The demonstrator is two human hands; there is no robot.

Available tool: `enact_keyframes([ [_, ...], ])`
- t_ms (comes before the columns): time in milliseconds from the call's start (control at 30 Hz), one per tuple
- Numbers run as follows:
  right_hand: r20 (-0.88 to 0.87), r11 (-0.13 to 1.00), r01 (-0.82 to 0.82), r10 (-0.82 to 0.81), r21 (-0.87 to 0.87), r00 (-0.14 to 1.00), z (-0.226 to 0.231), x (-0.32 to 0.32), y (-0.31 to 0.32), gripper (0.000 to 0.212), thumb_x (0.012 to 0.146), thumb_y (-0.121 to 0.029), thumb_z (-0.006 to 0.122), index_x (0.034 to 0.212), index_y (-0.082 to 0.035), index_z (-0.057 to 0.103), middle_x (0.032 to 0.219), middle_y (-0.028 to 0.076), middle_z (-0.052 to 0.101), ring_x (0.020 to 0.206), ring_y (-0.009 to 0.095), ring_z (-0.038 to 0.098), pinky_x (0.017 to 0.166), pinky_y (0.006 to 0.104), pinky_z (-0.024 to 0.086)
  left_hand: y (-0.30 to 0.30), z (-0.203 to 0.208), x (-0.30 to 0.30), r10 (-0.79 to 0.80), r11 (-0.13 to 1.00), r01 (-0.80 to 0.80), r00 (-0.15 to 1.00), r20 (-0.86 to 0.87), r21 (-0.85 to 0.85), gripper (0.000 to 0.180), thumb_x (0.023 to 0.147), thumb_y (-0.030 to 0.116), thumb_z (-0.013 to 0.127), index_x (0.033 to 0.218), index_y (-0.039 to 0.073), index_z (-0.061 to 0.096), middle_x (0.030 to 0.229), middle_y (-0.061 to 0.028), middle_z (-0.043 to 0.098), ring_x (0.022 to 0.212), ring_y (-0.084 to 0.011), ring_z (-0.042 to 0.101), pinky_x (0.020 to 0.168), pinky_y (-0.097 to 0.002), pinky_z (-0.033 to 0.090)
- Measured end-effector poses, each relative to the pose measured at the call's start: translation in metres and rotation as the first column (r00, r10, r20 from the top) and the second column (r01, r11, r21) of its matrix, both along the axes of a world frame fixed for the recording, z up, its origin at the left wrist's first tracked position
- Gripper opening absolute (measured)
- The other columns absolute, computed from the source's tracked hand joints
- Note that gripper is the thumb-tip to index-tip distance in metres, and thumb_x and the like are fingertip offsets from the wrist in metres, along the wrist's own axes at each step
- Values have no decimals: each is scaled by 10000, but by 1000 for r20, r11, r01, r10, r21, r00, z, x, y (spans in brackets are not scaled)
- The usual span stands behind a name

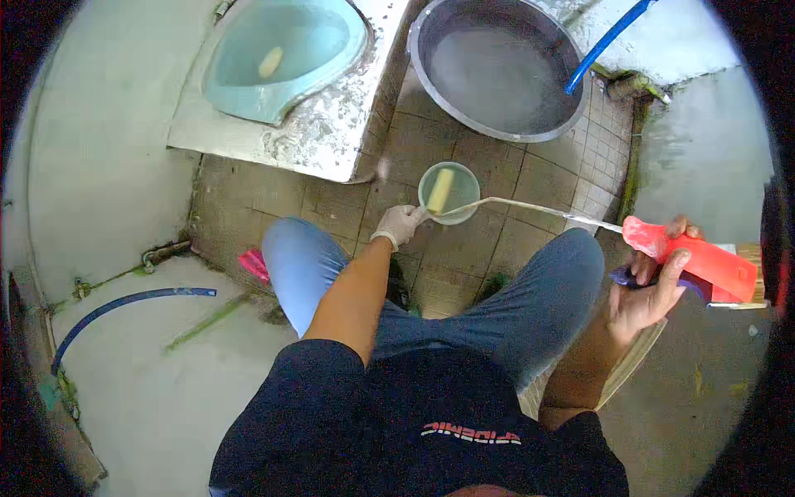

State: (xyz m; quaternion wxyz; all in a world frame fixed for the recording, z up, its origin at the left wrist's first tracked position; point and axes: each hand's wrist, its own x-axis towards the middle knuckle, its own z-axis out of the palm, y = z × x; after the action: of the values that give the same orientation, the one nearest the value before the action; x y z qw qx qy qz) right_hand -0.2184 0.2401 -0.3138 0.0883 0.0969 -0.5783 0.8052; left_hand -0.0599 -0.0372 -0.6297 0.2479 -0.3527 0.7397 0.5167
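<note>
My left hand (400, 225), in a white glove, is closed on the near-left edge of a small round water dipper (474, 184), where a handle seems to be. Inside the dipper lies the pale yellow sleeve of a paint roller (441, 190). Its thin metal rod runs right to a red handle (687, 253). My bare right hand (650, 286) is wrapped round that handle, above my right knee. A purple piece (696, 286) shows by its fingers. Just beyond the handle is a tan and white thing (749, 257), its kind unclear.
A large grey tub (513, 137) of cloudy water stands ahead, with a blue hose (609, 45) over its rim. Left of it, a pale green squat toilet (281, 103) is set in a raised ledge (327, 149). Another blue hose (132, 298) lies at left; something pink (254, 265) is by my left knee.
</note>
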Motion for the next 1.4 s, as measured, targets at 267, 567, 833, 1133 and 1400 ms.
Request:
enact_keyframes([
  [267, 19, 998, 48, -48, 37, 999, -11, 3, -17, 327, 887, -228, 582, 1107, -30, 444, 986, 95, 516, 455, 33, 342, 402, 148, 267, 4, 4, -9, -6, 986, -27, 981, -195, -166, 446, 818, 481, 561, 855, 42, 630, 808, -157, 635, 771, -305, 600, 733, -400, 445],
  [567, -19, 987, 17, -14, 158, 1000, -36, 19, -25, 298, 891, -183, 557, 1118, -27, 442, 966, 104, 519, 483, 38, 348, 413, 153, 275, 46, 2, -70, -226, 861, 59, 934, -277, -505, 234, 798, 196, 539, 943, 31, 618, 969, -223, 606, 927, -402, 573, 833, -440, 462],
  [833, -4, 979, 29, -29, 204, 1000, -34, 32, -20, 440, 810, -266, 664, 1089, -30, 419, 918, 125, 521, 473, 63, 369, 435, 176, 301, 60, -51, -109, -433, 828, 485, 872, 228, -281, 353, 841, 249, 516, 1081, 19, 634, 1149, -168, 604, 1035, -309, 596, 832, -392, 492],
  [1133, -18, 990, 60, -58, 131, 998, -29, 21, -21, 303, 897, -199, 567, 1119, -42, 434, 966, 92, 533, 480, 31, 354, 415, 148, 274, 61, -136, -100, -613, 707, 611, 781, 123, -355, 352, 861, 181, 462, 1150, 47, 612, 1206, -174, 570, 1112, -322, 545, 948, -421, 406],
  [1400, 77, 964, 209, -223, 166, 972, -18, 6, -16, 314, 889, -253, 596, 1096, -44, 487, 946, 55, 565, 480, 26, 343, 409, 157, 267, 67, -91, -102, -592, 679, 588, 793, 145, -439, 673, 788, 459, 588, 1336, 99, 440, 1406, -141, 380, 1277, -322, 370, 1068, -418, 272],
])
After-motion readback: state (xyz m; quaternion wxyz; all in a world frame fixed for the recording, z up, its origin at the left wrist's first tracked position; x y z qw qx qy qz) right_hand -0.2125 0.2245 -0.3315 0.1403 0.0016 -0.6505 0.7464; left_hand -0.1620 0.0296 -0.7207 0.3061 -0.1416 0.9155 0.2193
